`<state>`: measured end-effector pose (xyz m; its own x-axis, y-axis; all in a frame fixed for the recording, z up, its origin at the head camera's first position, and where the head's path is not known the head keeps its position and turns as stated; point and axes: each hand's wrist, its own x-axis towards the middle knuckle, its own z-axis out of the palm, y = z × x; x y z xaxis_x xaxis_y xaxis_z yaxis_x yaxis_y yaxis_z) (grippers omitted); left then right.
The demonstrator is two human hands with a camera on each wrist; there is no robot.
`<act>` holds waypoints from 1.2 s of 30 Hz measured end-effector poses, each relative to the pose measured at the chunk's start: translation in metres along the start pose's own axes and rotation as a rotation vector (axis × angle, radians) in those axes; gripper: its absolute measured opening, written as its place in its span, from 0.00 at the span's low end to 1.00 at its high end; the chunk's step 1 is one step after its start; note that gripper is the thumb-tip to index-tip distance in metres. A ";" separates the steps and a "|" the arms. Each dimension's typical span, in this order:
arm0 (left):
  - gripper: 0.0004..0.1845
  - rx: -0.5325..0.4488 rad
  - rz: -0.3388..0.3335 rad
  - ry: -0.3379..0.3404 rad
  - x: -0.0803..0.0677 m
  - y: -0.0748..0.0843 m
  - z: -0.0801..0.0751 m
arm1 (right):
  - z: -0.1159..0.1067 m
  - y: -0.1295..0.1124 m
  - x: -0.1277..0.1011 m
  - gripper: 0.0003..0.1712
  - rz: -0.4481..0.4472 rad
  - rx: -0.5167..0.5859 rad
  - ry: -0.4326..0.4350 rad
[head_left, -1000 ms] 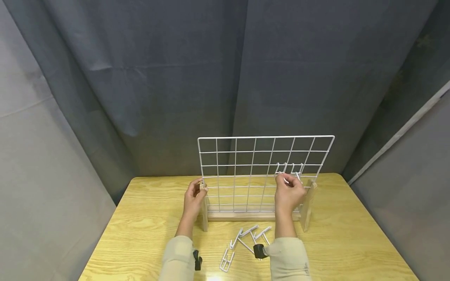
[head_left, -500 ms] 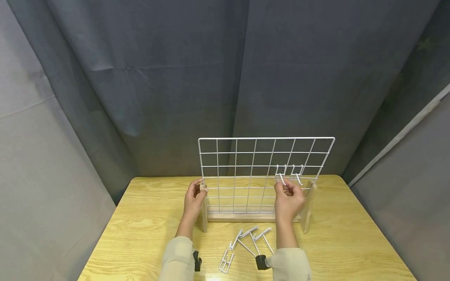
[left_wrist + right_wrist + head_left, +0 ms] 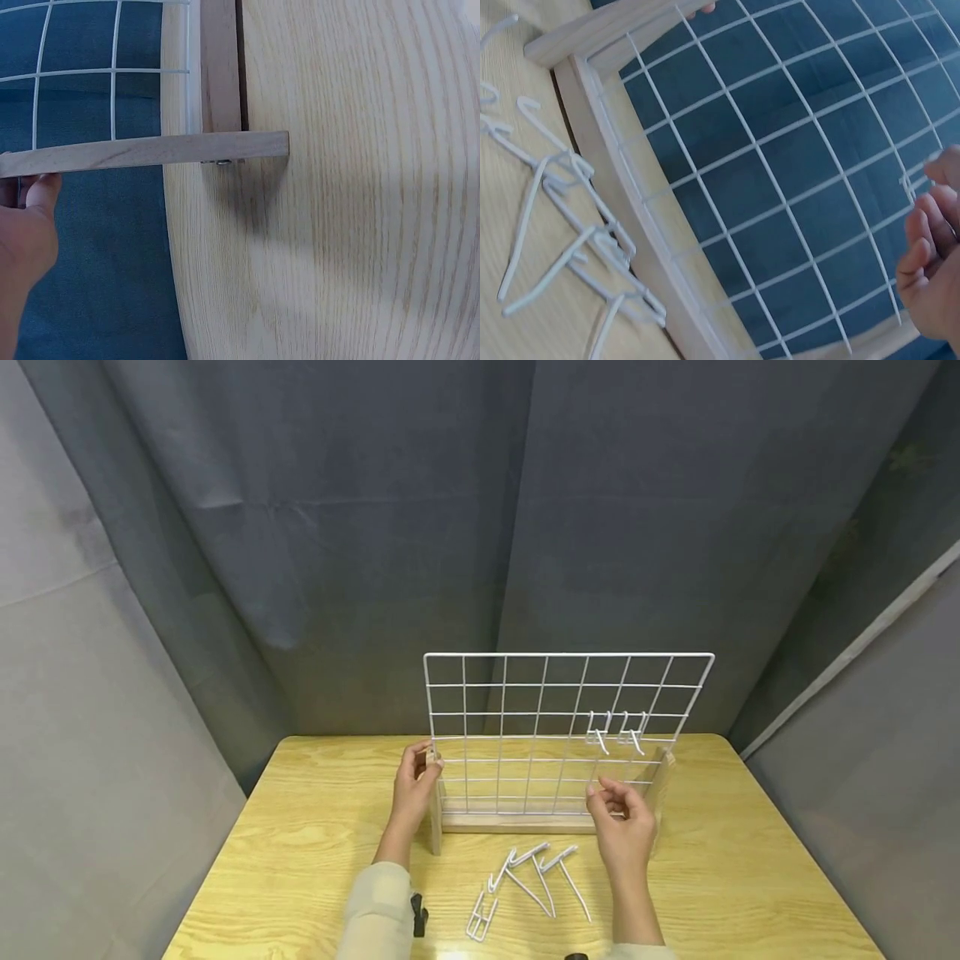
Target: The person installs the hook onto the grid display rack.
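Note:
A white wire grid panel (image 3: 570, 654) stands in a wooden base (image 3: 517, 823). My left hand (image 3: 412, 785) grips the upper end of the base's left wooden post (image 3: 150, 152), thumb in front. Two white wire hooks hang side by side on the panel's right half, a left hook (image 3: 602, 743) and a right hook (image 3: 637, 743), prongs pointing out and down. Below them, in front of the grid, my right hand (image 3: 624, 827) has loosely bent fingers and holds nothing. In the right wrist view that hand (image 3: 937, 255) is at the right edge.
Several loose white wire hooks (image 3: 482, 917) lie on the yellow wood-grain table (image 3: 300, 843) in front of the base. They also appear close by as hooks (image 3: 544, 277) in the right wrist view. A dark grey curtain (image 3: 375, 568) hangs behind the table.
My right hand has let go of the left hanging hook and moved down and toward me. That hook now hangs beside the other. My left hand keeps its grip on the post.

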<state>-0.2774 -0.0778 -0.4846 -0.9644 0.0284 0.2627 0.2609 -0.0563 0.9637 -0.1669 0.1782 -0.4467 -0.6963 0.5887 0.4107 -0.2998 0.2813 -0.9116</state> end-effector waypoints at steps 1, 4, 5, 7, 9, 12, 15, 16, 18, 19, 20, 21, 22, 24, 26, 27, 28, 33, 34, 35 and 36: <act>0.20 0.000 0.001 -0.004 0.000 0.000 0.000 | -0.003 0.002 -0.001 0.10 0.012 0.000 -0.024; 0.20 0.001 0.005 -0.005 -0.001 0.000 0.000 | -0.010 0.007 -0.003 0.10 0.044 0.006 -0.102; 0.20 -0.003 0.006 -0.004 -0.001 0.000 0.000 | -0.012 0.013 -0.003 0.10 0.054 0.008 -0.134; 0.20 0.000 0.011 -0.002 -0.001 0.000 -0.001 | -0.016 0.025 -0.002 0.11 0.078 0.004 -0.211; 0.20 -0.002 0.015 -0.003 -0.001 -0.002 -0.002 | -0.020 0.038 -0.001 0.13 0.113 -0.008 -0.302; 0.20 -0.006 0.015 -0.010 -0.001 -0.003 -0.003 | -0.026 0.053 -0.002 0.15 0.145 -0.040 -0.435; 0.20 -0.031 0.016 -0.023 -0.002 -0.005 -0.003 | -0.032 0.061 -0.003 0.16 0.172 -0.053 -0.521; 0.20 -0.040 0.018 -0.029 -0.002 -0.005 -0.003 | -0.033 0.063 -0.003 0.16 0.175 -0.053 -0.538; 0.20 -0.058 0.022 -0.035 -0.003 -0.005 -0.002 | -0.036 0.065 -0.004 0.16 0.174 -0.057 -0.563; 0.20 -0.066 0.028 -0.035 -0.003 -0.005 -0.002 | -0.037 0.065 -0.005 0.16 0.175 -0.057 -0.575; 0.20 -0.068 0.031 -0.035 -0.003 -0.005 -0.001 | -0.038 0.066 -0.005 0.16 0.176 -0.060 -0.588; 0.20 -0.072 0.032 -0.035 -0.003 -0.005 -0.001 | -0.039 0.066 -0.006 0.17 0.185 -0.065 -0.597; 0.19 -0.068 0.037 -0.030 -0.004 -0.005 -0.001 | -0.040 0.067 -0.006 0.17 0.199 -0.065 -0.606; 0.19 -0.064 0.040 -0.026 -0.005 -0.005 -0.001 | -0.042 0.069 -0.008 0.18 0.234 -0.063 -0.626; 0.19 -0.050 0.043 -0.022 -0.005 -0.005 -0.001 | -0.043 0.072 -0.009 0.18 0.280 -0.053 -0.647; 0.20 -0.044 0.045 -0.021 -0.006 -0.005 -0.001 | -0.043 0.074 -0.009 0.19 0.304 -0.047 -0.655; 0.20 -0.032 0.046 -0.020 -0.006 -0.005 -0.002 | -0.043 0.076 -0.010 0.19 0.323 -0.039 -0.665; 0.22 0.040 0.030 -0.027 -0.008 -0.003 -0.002 | -0.044 0.087 -0.012 0.20 0.379 -0.031 -0.695; 0.22 0.053 0.031 -0.028 -0.008 -0.002 -0.002 | -0.045 0.090 -0.013 0.21 0.379 -0.033 -0.702; 0.22 0.061 0.034 -0.026 -0.008 -0.001 -0.002 | -0.045 0.092 -0.014 0.22 0.376 -0.035 -0.712; 0.22 0.069 0.038 -0.025 -0.008 0.000 -0.002 | -0.046 0.094 -0.014 0.23 0.375 -0.036 -0.721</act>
<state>-0.2696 -0.0804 -0.4873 -0.9527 0.0522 0.2994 0.3003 0.0110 0.9538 -0.1553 0.2314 -0.5376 -0.9987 0.0197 -0.0468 0.0497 0.1940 -0.9797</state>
